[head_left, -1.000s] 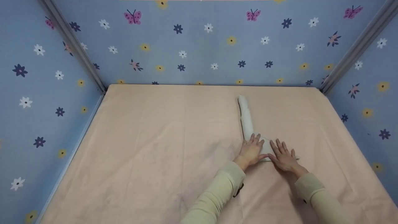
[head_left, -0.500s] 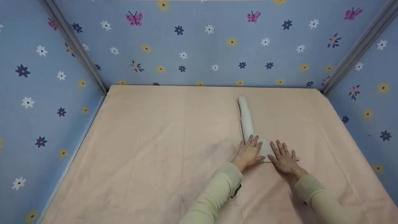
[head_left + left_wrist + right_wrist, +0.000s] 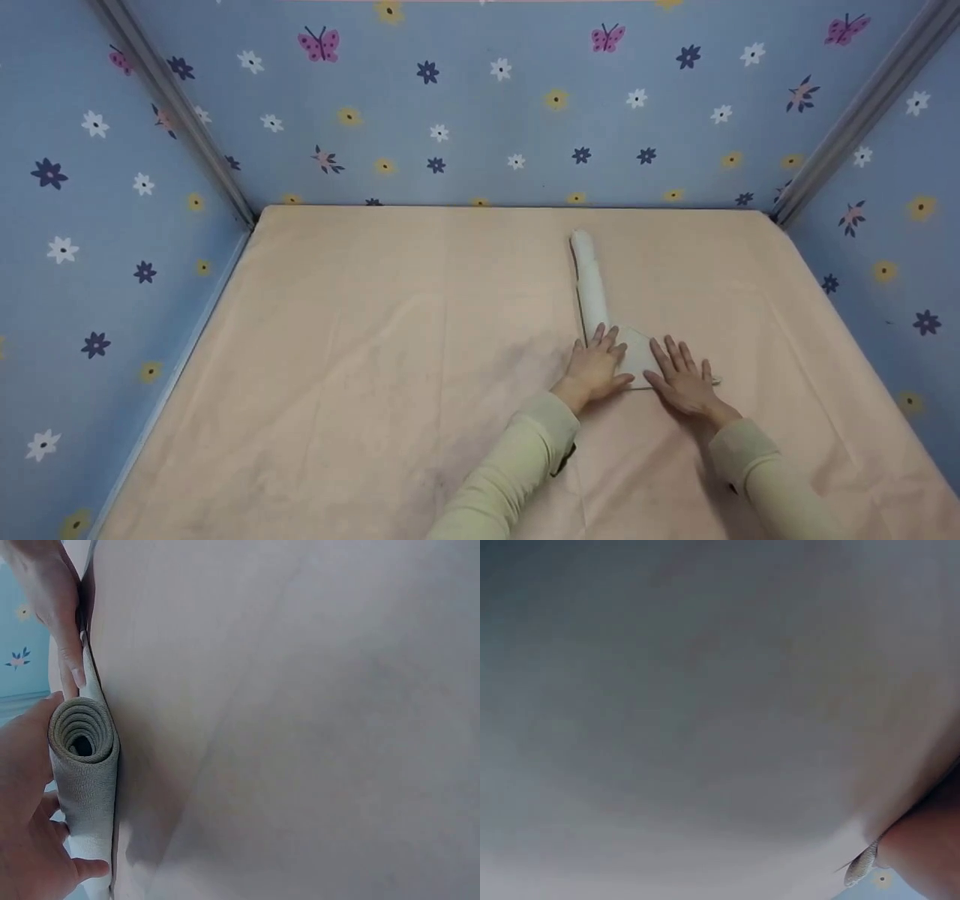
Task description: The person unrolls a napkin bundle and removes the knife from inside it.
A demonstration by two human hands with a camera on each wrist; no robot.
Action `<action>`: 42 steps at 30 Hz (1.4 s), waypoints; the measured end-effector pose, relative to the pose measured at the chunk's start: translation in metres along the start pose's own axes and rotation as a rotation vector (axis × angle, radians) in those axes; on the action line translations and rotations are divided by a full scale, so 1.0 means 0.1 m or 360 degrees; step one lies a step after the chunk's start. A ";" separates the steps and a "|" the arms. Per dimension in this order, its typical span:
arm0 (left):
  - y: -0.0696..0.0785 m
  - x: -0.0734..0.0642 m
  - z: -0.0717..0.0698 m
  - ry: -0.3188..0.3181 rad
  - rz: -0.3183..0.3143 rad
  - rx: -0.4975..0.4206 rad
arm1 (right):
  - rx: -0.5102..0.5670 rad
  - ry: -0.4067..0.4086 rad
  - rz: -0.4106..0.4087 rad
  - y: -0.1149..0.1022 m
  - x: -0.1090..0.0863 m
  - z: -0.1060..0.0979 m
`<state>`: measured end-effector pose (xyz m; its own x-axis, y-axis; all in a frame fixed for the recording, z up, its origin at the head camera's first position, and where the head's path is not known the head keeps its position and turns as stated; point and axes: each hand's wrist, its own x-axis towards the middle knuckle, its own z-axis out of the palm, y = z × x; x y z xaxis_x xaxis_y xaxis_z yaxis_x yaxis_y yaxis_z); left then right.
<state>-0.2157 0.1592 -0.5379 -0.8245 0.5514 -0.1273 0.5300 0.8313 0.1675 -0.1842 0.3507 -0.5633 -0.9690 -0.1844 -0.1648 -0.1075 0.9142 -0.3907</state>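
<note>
A pale grey-green mat (image 3: 590, 281) lies partly rolled on the cloth-covered table, its roll running away from me. My left hand (image 3: 592, 367) rests on the near end of the roll, fingers extended. In the left wrist view, the mat's spiral end (image 3: 82, 731) shows several layers round a hollow middle, with the left hand (image 3: 26, 817) against its side. Beside the roll, my right hand (image 3: 684, 381) presses the flat part down with straight fingers. The right wrist view catches only a bit of the right hand (image 3: 926, 851) and a textured mat corner (image 3: 861, 866).
A creased peach cloth (image 3: 360, 315) covers the table. Blue panels (image 3: 480, 97) with flowers and butterflies enclose the back and both sides. Grey posts (image 3: 176, 112) stand at the back corners.
My left hand has shifted slightly left along with the near end of the roll. More of the flat mat shows between the hands. My right hand stays in place.
</note>
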 end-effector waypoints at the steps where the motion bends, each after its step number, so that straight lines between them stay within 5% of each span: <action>1: 0.00 0.00 0.00 -0.0002 -0.0002 -0.0001 | -0.0003 0.0000 -0.0001 0.00 0.00 0.00; 15: -0.06 -0.04 -0.01 0.0028 -0.0009 -0.0028 | 0.0074 0.0060 -0.0060 -0.03 -0.02 0.00; 25: -0.11 -0.10 -0.02 0.0034 0.0020 -0.0036 | -0.0013 -0.0045 0.0014 -0.01 0.00 -0.01; 42: -0.20 -0.17 -0.07 0.0029 0.0035 -0.0096 | 0.0010 -0.0029 0.0010 0.00 0.01 -0.02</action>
<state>-0.2136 0.1324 -0.5322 -0.8165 0.5677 -0.1053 0.5356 0.8128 0.2290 -0.1854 0.3508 -0.5617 -0.9654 -0.1853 -0.1836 -0.1001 0.9132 -0.3951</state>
